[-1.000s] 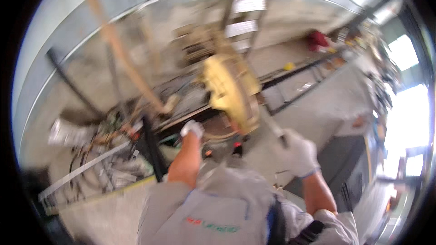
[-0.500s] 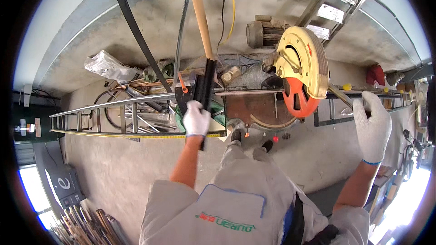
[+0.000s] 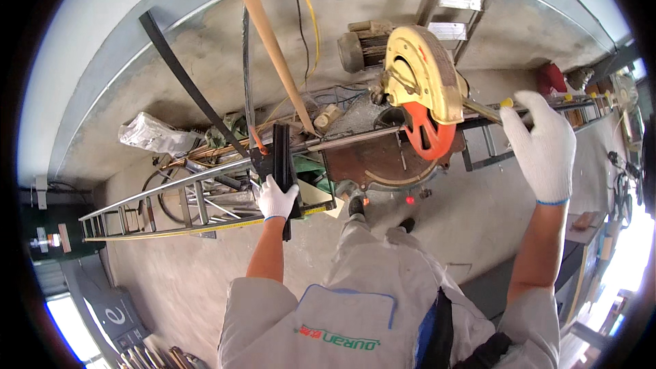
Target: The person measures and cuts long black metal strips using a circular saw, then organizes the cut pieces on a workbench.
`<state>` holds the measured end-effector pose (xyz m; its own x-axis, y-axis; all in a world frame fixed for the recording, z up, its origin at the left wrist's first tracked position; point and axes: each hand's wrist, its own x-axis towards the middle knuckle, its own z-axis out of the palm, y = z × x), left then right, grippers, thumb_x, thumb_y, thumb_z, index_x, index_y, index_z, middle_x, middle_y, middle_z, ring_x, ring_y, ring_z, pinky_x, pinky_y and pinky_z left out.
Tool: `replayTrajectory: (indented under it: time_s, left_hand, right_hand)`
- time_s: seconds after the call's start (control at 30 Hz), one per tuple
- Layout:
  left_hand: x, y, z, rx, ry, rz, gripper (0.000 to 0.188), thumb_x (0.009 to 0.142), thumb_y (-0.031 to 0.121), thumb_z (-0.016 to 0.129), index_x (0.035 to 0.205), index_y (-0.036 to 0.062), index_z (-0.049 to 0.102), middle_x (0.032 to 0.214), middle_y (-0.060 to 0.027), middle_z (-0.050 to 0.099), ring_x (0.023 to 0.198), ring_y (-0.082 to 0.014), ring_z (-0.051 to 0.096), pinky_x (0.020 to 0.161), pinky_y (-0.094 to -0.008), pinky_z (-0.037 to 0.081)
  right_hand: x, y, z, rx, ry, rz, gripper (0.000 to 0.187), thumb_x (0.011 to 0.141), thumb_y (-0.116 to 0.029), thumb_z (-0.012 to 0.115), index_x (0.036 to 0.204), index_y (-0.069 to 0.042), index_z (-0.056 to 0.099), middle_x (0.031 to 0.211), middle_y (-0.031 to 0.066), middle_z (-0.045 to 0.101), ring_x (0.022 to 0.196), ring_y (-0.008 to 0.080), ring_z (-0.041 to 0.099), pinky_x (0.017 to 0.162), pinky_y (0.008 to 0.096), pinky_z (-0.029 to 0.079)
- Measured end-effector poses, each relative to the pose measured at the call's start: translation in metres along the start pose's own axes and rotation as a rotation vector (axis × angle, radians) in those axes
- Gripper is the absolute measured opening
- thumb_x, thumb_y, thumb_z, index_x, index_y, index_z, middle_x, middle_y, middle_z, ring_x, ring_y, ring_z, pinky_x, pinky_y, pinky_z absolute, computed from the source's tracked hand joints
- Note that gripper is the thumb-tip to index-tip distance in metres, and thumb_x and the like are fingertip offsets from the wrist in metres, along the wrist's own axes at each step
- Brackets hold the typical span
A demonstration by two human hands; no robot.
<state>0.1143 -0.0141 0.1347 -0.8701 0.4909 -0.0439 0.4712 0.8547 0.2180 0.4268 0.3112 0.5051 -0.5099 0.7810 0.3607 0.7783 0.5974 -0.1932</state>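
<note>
White knit gloves cover both my hands. My left hand [image 3: 276, 199] grips a dark ribbed metal profile [image 3: 281, 157], thumb across its top and the other fingers along its left side. The profile lies crosswise on the narrow ladder-like stand, left of the saw bed. My right hand [image 3: 541, 147] is at the end of the saw handle [image 3: 482, 110], fingers curled about it; part of the grip is hidden. That handle runs to a cut-off saw with a yellow blade guard [image 3: 424, 75] and an orange lower guard [image 3: 429, 133], raised above its rusty brown base [image 3: 359, 164].
The long ladder-like stand [image 3: 184, 206] stretches left, with a yellow measuring tape along its near edge. Behind it lie metal scraps and a clear plastic bag [image 3: 154, 135]. A wooden pole [image 3: 270, 41] and a black bar [image 3: 195, 85] lean on the wall. An old motor [image 3: 365, 49] stands behind the saw.
My left hand has shifted slightly left with the profile, its thumb now across the top. The saw stays raised, my right hand still at its handle. The whole view has turned slightly.
</note>
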Motion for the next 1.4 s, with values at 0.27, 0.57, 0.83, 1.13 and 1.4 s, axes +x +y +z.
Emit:
replayTrajectory:
  time_s: [0.27,0.57,0.83,1.13,1.4]
  left_hand:
    - [-0.036,0.027,0.029,-0.520,-0.211,0.239,0.059,0.076,0.028,0.080,0.120,-0.0067,0.060,0.115,-0.0252,0.069,0.105,-0.0397,0.066,0.091,-0.0469,0.052]
    - [-0.277,0.264,0.012,-0.530,-0.557,0.841,0.047,0.071,0.013,0.073,0.111,-0.0068,0.059,0.094,-0.0208,0.068,0.085,-0.0389,0.067,0.080,-0.0450,0.053]
    - [-0.438,0.592,-0.016,-0.981,-1.114,1.074,0.036,0.082,0.011,0.073,0.113,-0.0014,0.059,0.092,-0.0049,0.062,0.081,-0.0161,0.061,0.075,-0.0318,0.051]
    - [-0.524,0.690,0.113,-0.735,-1.323,1.159,0.055,0.094,0.020,0.066,0.137,-0.0092,0.048,0.113,-0.0093,0.061,0.094,-0.0128,0.056,0.080,-0.0278,0.048]
    - [-0.388,0.635,0.196,-0.323,-1.203,0.732,0.031,0.093,0.023,0.066,0.114,0.0007,0.069,0.094,-0.0087,0.070,0.082,-0.0207,0.066,0.072,-0.0375,0.054]
  right_hand:
    - [-0.052,0.052,0.003,0.510,0.316,-0.046,0.047,0.084,-0.041,0.074,0.112,-0.005,0.064,0.094,0.0151,0.068,0.080,0.0319,0.070,0.069,0.0423,0.056]
    - [-0.376,0.220,0.086,0.922,-0.617,0.555,0.034,0.077,-0.030,0.071,0.090,0.002,0.071,0.081,0.0222,0.070,0.075,0.0335,0.068,0.071,0.0462,0.052]
    - [-0.433,0.300,0.020,1.201,-0.057,0.966,0.077,0.074,-0.027,0.084,0.135,0.002,0.044,0.102,0.0137,0.069,0.087,0.0222,0.069,0.073,0.0347,0.057]
    - [-0.496,0.485,0.017,1.389,0.920,1.488,0.045,0.073,-0.021,0.084,0.105,0.003,0.063,0.090,0.0105,0.068,0.072,0.0180,0.064,0.063,0.0369,0.056]
    - [-0.574,0.732,-0.012,1.335,1.435,1.473,0.015,0.077,-0.016,0.082,0.082,-0.005,0.074,0.073,0.0093,0.070,0.062,0.0245,0.067,0.058,0.0372,0.051]
